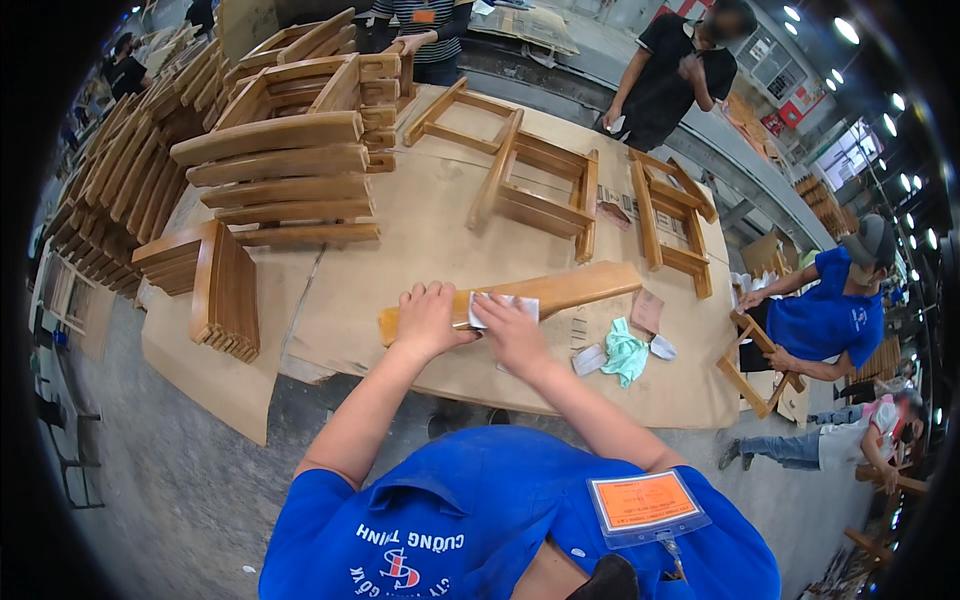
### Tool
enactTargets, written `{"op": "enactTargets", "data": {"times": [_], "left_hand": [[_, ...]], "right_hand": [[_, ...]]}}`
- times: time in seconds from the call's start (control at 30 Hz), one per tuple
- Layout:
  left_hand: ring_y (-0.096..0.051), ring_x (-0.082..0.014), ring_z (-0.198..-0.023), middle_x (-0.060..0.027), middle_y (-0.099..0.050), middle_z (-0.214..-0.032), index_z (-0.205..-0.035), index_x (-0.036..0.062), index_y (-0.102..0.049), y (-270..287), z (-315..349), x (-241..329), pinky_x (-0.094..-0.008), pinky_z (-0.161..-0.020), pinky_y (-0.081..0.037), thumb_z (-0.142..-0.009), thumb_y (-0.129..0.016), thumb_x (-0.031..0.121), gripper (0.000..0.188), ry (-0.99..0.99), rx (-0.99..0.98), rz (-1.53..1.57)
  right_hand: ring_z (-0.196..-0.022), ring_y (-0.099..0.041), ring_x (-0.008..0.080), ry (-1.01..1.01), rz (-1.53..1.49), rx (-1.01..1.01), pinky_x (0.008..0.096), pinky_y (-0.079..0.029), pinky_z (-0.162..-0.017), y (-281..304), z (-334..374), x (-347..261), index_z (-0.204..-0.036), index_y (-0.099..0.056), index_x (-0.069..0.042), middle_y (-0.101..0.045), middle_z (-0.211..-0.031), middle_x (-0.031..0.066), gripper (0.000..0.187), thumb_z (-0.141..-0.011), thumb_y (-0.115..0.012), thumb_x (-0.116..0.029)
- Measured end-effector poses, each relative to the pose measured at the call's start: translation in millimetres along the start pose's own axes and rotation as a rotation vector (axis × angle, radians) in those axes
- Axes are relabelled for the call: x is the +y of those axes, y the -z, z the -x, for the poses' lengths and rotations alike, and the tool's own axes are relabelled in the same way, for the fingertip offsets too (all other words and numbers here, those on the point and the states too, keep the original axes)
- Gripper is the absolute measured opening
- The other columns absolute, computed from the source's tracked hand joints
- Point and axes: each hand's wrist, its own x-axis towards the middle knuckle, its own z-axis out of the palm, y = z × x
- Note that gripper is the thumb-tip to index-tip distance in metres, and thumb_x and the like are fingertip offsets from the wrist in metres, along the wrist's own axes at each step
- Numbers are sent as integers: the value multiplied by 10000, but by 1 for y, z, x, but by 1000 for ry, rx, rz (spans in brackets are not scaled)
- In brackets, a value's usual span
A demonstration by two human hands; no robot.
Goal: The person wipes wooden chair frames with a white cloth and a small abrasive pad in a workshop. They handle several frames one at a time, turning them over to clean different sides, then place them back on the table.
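A long, varnished wooden frame piece lies slantwise on the cardboard-covered table in front of me, wider toward its right end. My left hand is closed over its left part, fingers across the top and thumb along the near side. Just to the right, my right hand presses a small white pad against the wood; the palm hides part of it. Near my right forearm lie a crumpled mint-green cloth, a brown abrasive sheet and small white folded pads.
Stacked wooden frames fill the table's far left, beside nested angled pieces. Open chair frames stand at the back. A co-worker in blue holds a frame at right; others stand across the table.
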Motion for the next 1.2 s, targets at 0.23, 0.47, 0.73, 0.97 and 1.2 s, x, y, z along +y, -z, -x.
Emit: {"op": "enactTargets", "data": {"times": [0.23,0.47,0.73,0.97,1.2], "left_hand": [[-537,-303,-1060,-107,-585,-1099,-1134,78,-558,3,2,-6,-416,-923,-404,-573,-803,516,752,26,1,-5],[-548,-297,-1048,-109,-595,-1070,-1096,62,-562,4,1,-10,-406,-915,-412,-602,-803,497,701,15,-1,4],[-549,-302,-1050,-117,-597,-1089,-1097,53,-564,8,-7,-10,-411,-926,-406,-602,-808,471,693,38,5,35],[-547,-303,-1054,-120,-598,-1094,-1098,50,-564,4,-4,-12,-407,-920,-408,-607,-796,494,700,-3,-1,12],[-542,-318,-1062,-128,-597,-1117,-1150,54,-555,2,-9,-14,-412,-928,-403,-572,-803,524,784,37,-35,32]], "right_hand": [[-1070,-560,356,-403,251,130,453,-421,-951,63,8,83,-1146,-618,-93,-621,-1158,162,310,-850,-526,-89],[-1211,-499,332,-2,-40,-10,484,-379,-999,2,-9,-30,-1208,-580,-81,-575,-1269,110,354,-862,-509,-108],[-1263,-464,327,-271,90,-43,490,-344,-1043,44,10,36,-1212,-587,-80,-521,-1350,108,389,-831,-512,-63],[-1281,-457,283,-9,-48,-92,498,-341,-1042,13,3,-10,-1251,-560,-95,-518,-1364,75,434,-820,-533,-56],[-1258,-476,319,-376,179,-51,492,-346,-1038,57,15,46,-1272,-550,-84,-536,-1335,104,415,-857,-540,-72]]}}
